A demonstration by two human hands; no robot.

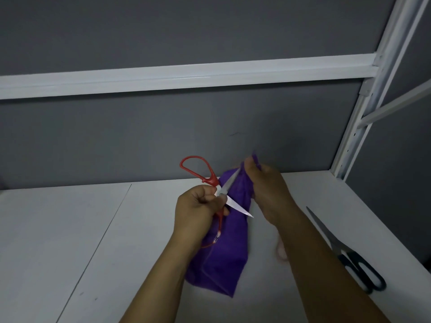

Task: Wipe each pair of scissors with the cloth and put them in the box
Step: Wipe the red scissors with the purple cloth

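While the left hand (196, 210) is gripping the red scissors (223, 191) at their pivot, the right hand (268, 192) is pinching the purple cloth (224, 259) around one blade. The steel is looking stiff and sharp, so the handles are seeming safer to hold.

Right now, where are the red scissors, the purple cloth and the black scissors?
red scissors (236, 207), head view, lower blade.
purple cloth (224, 257), head view, hanging lower part.
black scissors (348, 257), head view, handle base.
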